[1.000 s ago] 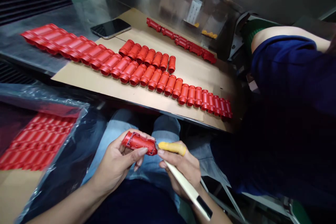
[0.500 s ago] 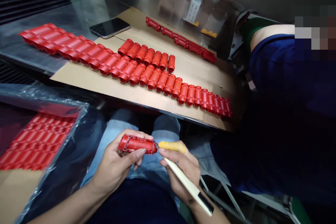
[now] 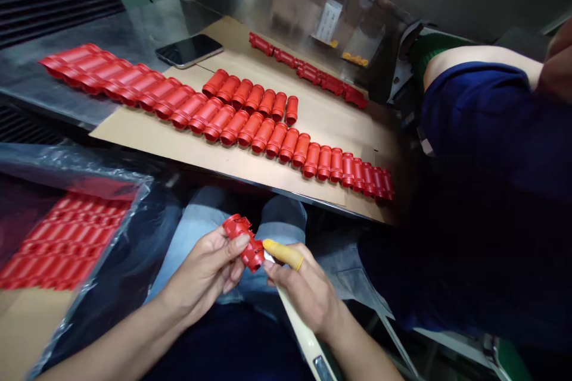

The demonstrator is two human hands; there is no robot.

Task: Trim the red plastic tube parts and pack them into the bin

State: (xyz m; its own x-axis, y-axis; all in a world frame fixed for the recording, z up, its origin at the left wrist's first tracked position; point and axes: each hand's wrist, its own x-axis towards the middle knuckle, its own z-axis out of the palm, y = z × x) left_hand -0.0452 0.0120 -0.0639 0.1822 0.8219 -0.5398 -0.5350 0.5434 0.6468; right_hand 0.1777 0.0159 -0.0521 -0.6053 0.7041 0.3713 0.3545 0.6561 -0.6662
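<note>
Over my lap, my left hand [image 3: 203,271] is closed round a red plastic tubular part [image 3: 238,227], thumb pressed on its side. The part is tilted, its lower end turned toward my right hand [image 3: 310,294]. That hand grips a knife [image 3: 298,326] with a long cream handle, its blade end at the lower rim of the part. Whether the blade touches the rim is hard to tell. A yellow finger cot [image 3: 286,255] covers my right index finger, which lies close against the part.
Rows of red tubular parts [image 3: 251,128] lie on cardboard [image 3: 179,143] on the metal table. A phone [image 3: 190,50] lies behind them. More red parts fill a plastic-lined box [image 3: 96,303] at left. A co-worker's blue sleeve [image 3: 478,107] is close on the right.
My left hand has turned the red part from nearly level to a steeper tilt, its open cut-out side no longer facing me. The knife handle has swung more upright in my right hand.
</note>
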